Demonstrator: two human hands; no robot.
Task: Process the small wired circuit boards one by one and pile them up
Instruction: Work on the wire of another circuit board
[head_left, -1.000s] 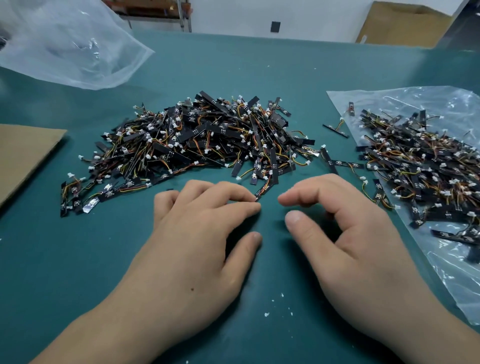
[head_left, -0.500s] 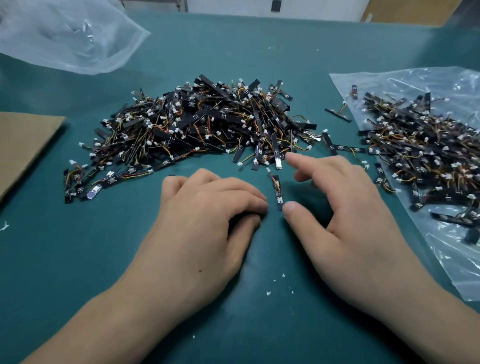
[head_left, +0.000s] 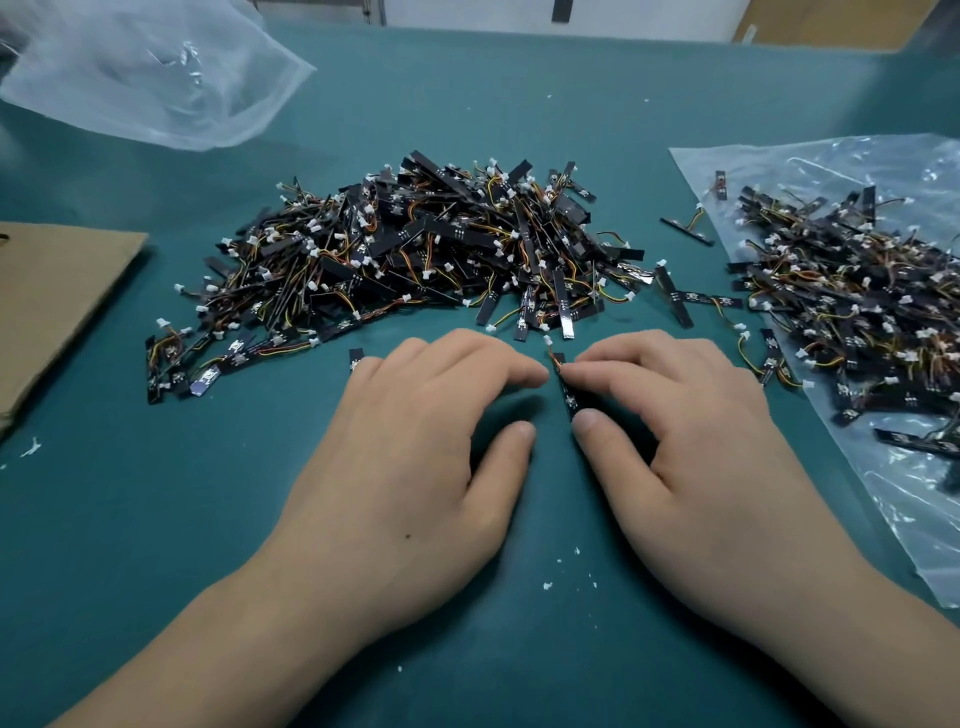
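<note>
just beside the pile (head_left: 415, 249), right grip (head_left: 691, 441) now pinches a board (head_left: 567, 392) pulled free a moment ago; left grip (head_left: 415, 457) loosely curled, empty: next piece begun

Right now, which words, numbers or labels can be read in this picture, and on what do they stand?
No text can be read.
White marks on the board held by the right hand and on the piled boards are too small and blurred.
The cardboard shows no print.

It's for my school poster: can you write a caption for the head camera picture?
The right hand pinches one wired circuit board beside the left hand, near a big pile of boards.
</note>
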